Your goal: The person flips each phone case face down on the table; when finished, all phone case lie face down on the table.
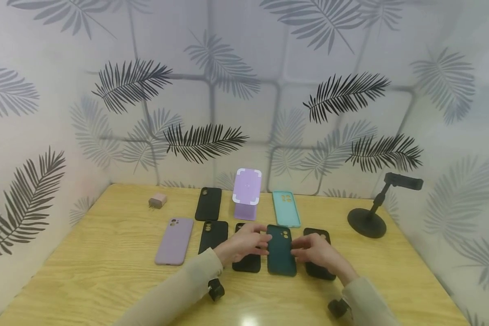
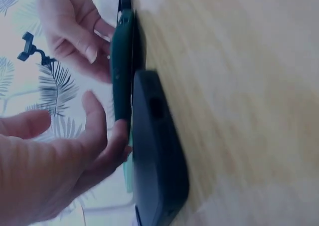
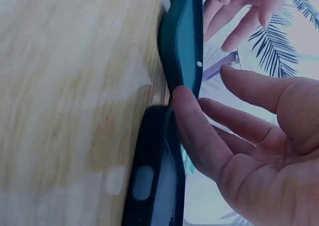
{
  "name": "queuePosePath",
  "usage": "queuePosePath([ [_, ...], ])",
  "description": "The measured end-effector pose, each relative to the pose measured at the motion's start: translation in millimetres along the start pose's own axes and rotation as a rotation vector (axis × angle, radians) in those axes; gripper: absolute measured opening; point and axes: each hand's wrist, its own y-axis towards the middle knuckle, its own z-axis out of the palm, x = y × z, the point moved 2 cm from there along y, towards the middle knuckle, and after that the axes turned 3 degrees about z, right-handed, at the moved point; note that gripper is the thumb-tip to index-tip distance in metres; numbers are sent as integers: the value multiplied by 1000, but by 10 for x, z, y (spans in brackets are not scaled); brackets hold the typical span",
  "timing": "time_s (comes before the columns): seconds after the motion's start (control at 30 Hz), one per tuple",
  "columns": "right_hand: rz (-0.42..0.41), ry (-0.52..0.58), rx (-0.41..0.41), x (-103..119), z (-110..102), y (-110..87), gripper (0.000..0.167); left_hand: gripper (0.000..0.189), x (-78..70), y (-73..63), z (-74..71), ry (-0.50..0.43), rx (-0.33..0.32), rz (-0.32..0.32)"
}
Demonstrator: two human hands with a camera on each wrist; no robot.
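Observation:
A dark green phone case lies on the table between my two hands, camera cutout toward the top. My left hand reaches over a black phone case, its fingertips right at the green case's left edge. From the other side my right hand has its fingertips at the right edge, above another black phone case. In the left wrist view the fingers are loosely bent beside the green case. The right wrist view shows a fingertip against the green case's side, the thumb held apart.
Farther back stand a purple phone stand and a mint phone case. Two more black cases and a lilac case lie to the left, near a pink charger plug. A black phone holder stands at the right.

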Motion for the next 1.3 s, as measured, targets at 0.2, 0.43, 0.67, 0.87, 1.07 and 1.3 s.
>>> queuePosePath([
  [0.2, 12, 17, -15, 50, 58, 2, 51, 57, 44, 10, 22, -64, -50, 3],
  [0.43, -15, 120, 53, 110, 152, -7, 59, 64, 93, 27, 53, -42, -44, 20],
  [0.67, -53, 206, 110, 116, 208, -10, 61, 75, 76, 28, 48, -79, -46, 27],
  [0.87, -54, 187, 91, 114, 268, 0, 58, 75, 68, 38, 50, -121, -14, 42],
  [1.07, -60, 180, 71, 91, 297, -5, 58, 71, 83, 50, 92, -117, 18, 49],
  [1.3, -62, 181, 36, 49, 286, 13, 55, 61, 86, 58, 120, -54, 60, 54],
])
